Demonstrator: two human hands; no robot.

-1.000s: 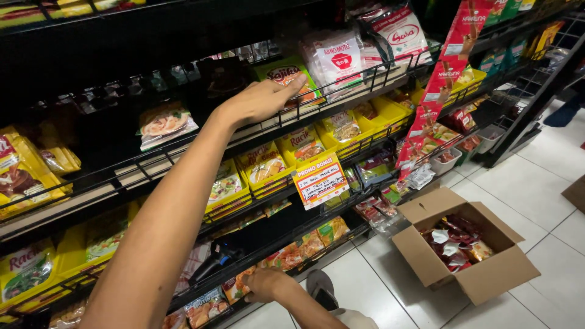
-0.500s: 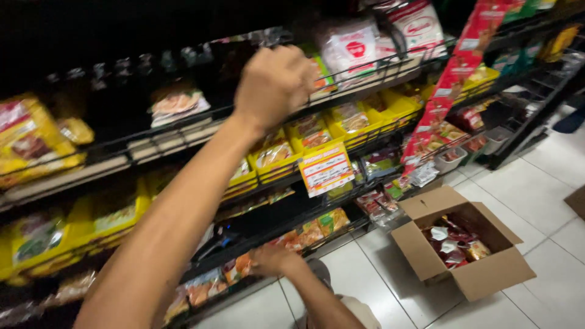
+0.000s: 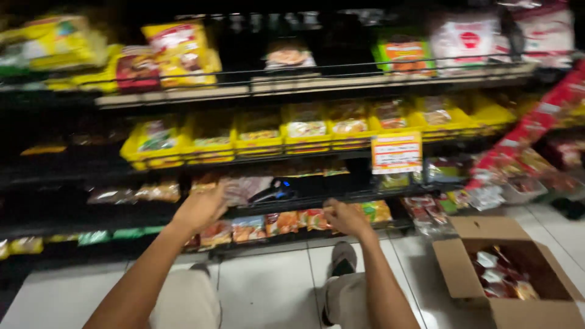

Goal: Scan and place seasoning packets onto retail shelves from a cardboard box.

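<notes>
Both hands are stretched to the low shelf rail [image 3: 304, 204]: the left hand [image 3: 200, 209] is laid on a pale snack packet [image 3: 244, 187], the right hand [image 3: 345, 217] on orange packets [image 3: 308, 219]; grip cannot be told through blur. An open cardboard box [image 3: 509, 274] of sachets is kept on the floor at the right, within reach.

yellow trays [image 3: 308, 143] all along the middle shelf, white sign [image 3: 397, 153] edged in orange, brown box [image 3: 509, 271], white floor tiles [image 3: 268, 292], red strip of packets [image 3: 536, 131] hanging at the side
</notes>
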